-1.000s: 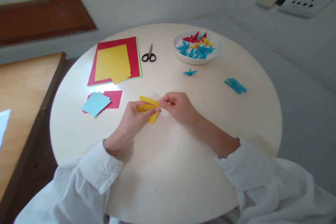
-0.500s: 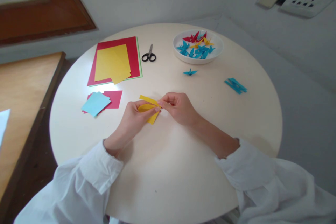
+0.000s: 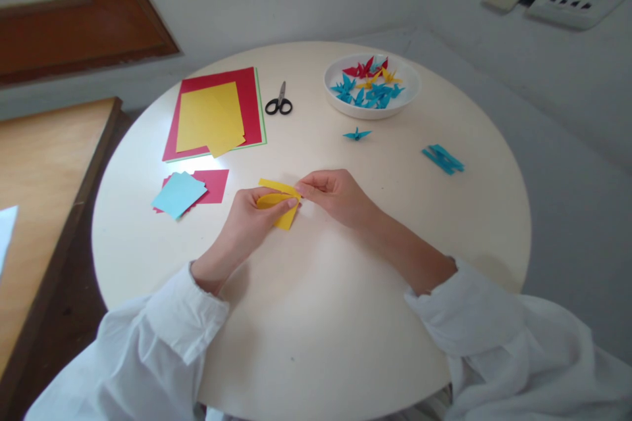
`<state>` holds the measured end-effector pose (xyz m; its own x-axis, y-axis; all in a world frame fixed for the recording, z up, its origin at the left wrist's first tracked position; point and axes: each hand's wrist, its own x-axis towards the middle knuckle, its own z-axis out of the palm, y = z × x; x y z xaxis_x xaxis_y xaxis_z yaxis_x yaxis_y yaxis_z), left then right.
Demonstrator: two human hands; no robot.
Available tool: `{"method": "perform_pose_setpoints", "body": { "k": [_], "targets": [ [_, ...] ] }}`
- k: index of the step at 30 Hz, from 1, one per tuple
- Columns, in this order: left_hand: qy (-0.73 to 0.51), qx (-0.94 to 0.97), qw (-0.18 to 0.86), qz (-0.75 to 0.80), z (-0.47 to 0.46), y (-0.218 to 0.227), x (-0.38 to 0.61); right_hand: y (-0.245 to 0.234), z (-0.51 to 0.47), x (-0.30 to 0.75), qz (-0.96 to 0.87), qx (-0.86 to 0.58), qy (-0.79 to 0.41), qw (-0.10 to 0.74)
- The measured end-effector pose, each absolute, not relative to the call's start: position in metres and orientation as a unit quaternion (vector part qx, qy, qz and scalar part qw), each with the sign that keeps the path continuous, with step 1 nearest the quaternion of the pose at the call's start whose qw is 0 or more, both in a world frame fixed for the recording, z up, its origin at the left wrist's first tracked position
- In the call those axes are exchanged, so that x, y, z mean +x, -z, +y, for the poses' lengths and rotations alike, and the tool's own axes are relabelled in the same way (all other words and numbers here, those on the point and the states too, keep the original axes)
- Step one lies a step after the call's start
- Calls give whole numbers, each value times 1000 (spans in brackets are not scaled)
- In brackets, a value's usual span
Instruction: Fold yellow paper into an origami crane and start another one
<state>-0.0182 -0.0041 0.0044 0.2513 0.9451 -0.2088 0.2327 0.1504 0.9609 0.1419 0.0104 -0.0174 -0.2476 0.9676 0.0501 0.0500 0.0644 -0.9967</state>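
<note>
A partly folded piece of yellow paper (image 3: 285,218) is held between both hands above the white round table (image 3: 316,329). My left hand (image 3: 254,210) pinches it from the left, thumb on top, with curved yellow layers showing around the thumb. At the paper's right end, the thumb and forefinger of my right hand (image 3: 330,194) are pressed together on its edge. The exact fold under the fingertips is hidden. Beyond my right hand, a single blue paper crane (image 3: 357,135) sits on the table.
A white dish (image 3: 372,113) holds several red, yellow and blue cranes. Black-handled scissors (image 3: 279,105) lie beside large yellow sheets (image 3: 210,115) on red ones (image 3: 250,99). Light-blue squares (image 3: 178,195) overlap pink paper (image 3: 214,185) at left; blue strips (image 3: 443,159) lie right.
My right fingers have shifted slightly along the paper's right end and lie straighter. Both hands still hold the yellow paper; the camera view has moved slightly.
</note>
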Motion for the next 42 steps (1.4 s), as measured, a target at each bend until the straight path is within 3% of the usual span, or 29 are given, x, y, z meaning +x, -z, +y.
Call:
{"method": "perform_pose_setpoints", "body": {
  "k": [42],
  "targets": [
    [-361,524,590,497,-5,0,-15,13,8,137,-526,-449,-554,464]
  ]
}}
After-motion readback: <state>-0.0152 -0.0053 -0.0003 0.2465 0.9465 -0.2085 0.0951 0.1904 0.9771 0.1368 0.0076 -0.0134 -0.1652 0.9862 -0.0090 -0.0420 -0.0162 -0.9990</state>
